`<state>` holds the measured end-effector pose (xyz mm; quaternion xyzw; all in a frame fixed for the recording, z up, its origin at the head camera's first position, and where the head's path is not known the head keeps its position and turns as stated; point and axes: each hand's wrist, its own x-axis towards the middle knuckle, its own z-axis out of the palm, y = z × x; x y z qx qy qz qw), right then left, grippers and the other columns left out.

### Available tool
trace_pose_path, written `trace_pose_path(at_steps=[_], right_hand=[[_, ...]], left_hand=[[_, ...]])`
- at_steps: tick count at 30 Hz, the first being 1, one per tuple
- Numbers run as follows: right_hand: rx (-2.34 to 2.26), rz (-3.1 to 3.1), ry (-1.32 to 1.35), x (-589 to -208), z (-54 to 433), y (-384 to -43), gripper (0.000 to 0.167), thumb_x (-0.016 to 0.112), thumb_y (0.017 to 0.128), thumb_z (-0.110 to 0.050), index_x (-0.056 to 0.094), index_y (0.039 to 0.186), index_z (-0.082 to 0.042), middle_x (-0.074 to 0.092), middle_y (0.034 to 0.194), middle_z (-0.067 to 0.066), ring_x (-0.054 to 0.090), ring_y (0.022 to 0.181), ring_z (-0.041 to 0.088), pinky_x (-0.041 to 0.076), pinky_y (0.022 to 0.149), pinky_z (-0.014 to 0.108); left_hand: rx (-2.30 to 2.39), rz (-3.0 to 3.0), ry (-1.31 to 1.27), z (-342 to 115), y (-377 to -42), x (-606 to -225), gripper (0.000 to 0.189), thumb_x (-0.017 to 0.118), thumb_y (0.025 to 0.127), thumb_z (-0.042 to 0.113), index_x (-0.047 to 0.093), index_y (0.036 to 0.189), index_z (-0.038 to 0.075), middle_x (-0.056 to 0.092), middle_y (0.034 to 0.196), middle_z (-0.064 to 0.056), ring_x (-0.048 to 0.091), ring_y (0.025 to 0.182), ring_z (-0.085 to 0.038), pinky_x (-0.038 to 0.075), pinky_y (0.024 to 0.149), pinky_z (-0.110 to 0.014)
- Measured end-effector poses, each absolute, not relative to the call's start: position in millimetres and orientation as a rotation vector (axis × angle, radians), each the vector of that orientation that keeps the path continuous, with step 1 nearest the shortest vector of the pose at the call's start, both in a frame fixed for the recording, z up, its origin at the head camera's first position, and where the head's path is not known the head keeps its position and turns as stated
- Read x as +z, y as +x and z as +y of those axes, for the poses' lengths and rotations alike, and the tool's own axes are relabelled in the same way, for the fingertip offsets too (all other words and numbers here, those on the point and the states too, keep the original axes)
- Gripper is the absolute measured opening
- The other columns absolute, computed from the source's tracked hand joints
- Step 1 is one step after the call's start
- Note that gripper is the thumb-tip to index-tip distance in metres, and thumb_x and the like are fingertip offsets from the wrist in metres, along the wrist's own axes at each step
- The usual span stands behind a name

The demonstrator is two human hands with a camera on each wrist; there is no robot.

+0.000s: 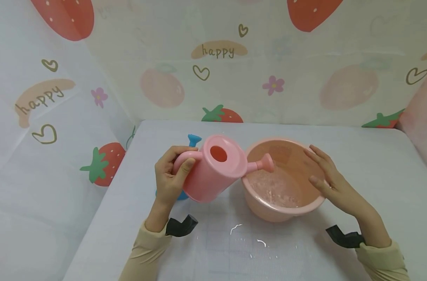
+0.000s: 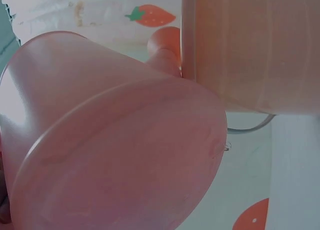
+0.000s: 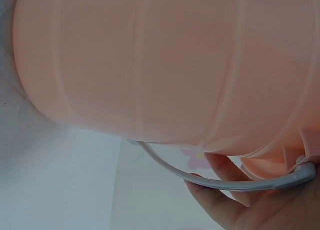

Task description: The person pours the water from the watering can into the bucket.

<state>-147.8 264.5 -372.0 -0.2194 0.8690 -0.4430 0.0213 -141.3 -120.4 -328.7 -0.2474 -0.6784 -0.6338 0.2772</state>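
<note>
In the head view, my left hand grips the handle of a pink watering can. The can tilts to the right, its spout's rose over a peach-pink bucket. Rippled clear water lies in the bucket. From the left wrist view, the can's base fills the middle, close to the bucket wall. My right hand rests at the bucket's right rim with fingers extended. A grey bail handle crosses in front of its fingers in the right wrist view.
Behind the left hand stands a blue object with a flared spout, mostly hidden by the can. Small wet spots shine on the white table in front of the bucket. A strawberry-print cloth hangs at the back.
</note>
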Motion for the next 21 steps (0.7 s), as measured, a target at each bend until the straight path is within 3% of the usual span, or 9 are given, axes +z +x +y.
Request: trace_pose_path(at_steps=[21], right_hand=[[-1.387, 2.691, -0.692, -372.7, 264.9, -148.5, 0.068, 0.052, 0.09, -0.006, 0.023, 0.147, -0.026, 0.007, 0.153, -0.009, 0.007, 0.141, 0.025, 0.022, 0.086, 0.079]], left_hand=[[-1.7, -1.81, -0.674, -123.7, -144.1, -332.1, 0.038, 0.063, 0.088, 0.029, 0.061, 0.098, -0.008, 0.067, 0.093, 0.003, 0.061, 0.083, -0.014, 0.054, 0.071, -0.023]])
